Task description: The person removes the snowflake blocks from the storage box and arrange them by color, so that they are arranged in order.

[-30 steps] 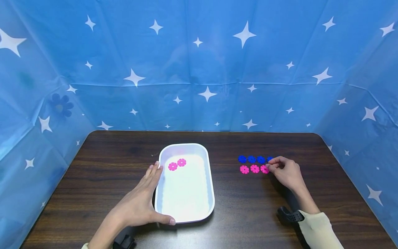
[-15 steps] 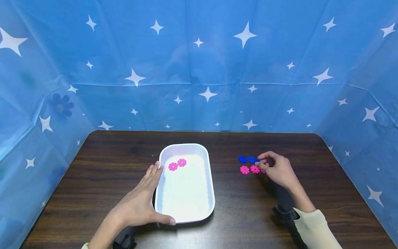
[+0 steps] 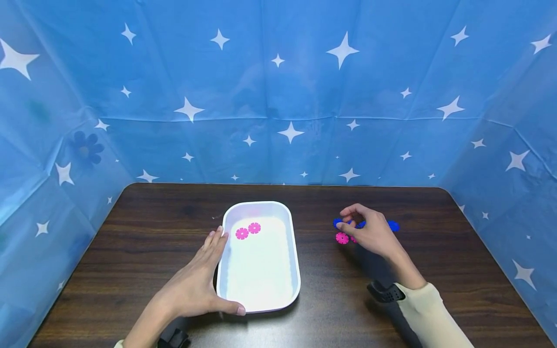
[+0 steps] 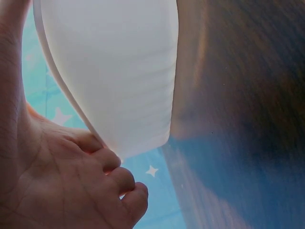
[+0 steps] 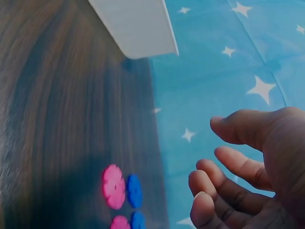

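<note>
My left hand (image 3: 193,285) holds the near left corner of a white tray (image 3: 298,275), thumb at the near edge and fingertips on the left rim. Inside the tray lie two pink notched flower-shaped discs (image 3: 241,233), side by side. To the right, my right hand (image 3: 370,231) hovers over a blue row and a pink row of similar discs. Its thumb and fingers are apart with nothing between them in the right wrist view. A blue disc (image 3: 393,225) shows past the knuckles and a pink disc (image 3: 342,238) below the fingertips; the hand hides others.
Everything stands on a dark wooden table (image 3: 322,290). A blue curtain (image 3: 304,87) with white stars encloses the back and both sides. Each wrist carries a black strap (image 3: 386,292).
My right hand has moved left along the two rows, covering pieces that were visible and uncovering the right end of the blue row. The left hand and tray have stayed put.
</note>
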A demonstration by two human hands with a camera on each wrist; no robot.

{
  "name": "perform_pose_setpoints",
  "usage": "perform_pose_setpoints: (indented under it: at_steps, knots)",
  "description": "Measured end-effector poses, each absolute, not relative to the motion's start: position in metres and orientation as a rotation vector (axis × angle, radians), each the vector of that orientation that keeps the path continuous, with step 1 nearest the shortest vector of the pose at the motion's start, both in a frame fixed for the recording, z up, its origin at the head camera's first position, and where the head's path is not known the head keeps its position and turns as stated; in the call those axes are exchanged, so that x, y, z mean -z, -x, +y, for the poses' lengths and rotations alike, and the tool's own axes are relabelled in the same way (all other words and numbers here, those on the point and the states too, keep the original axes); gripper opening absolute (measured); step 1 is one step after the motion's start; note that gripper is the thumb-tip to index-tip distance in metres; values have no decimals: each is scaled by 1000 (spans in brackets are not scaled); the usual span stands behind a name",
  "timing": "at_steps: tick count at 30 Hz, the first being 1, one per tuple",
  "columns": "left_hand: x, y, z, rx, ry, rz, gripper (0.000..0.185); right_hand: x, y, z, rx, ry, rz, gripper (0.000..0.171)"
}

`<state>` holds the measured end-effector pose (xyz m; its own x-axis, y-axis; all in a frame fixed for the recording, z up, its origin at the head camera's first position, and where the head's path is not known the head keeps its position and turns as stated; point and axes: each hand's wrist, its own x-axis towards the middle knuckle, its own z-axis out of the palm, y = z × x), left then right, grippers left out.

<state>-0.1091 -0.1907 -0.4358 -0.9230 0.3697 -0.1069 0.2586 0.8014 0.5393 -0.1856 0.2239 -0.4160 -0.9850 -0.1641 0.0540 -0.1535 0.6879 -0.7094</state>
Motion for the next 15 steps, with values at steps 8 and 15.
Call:
perform_pose_setpoints:
  at_steps: [8, 15]
  knots:
    - [436, 109, -191, -782, -501, 2785, 158, 406, 192, 203, 1214, 389, 2874, 32]
    - [435, 109, -190, -787, -493, 2774, 158, 398, 199, 183, 1250, 471, 2833, 36]
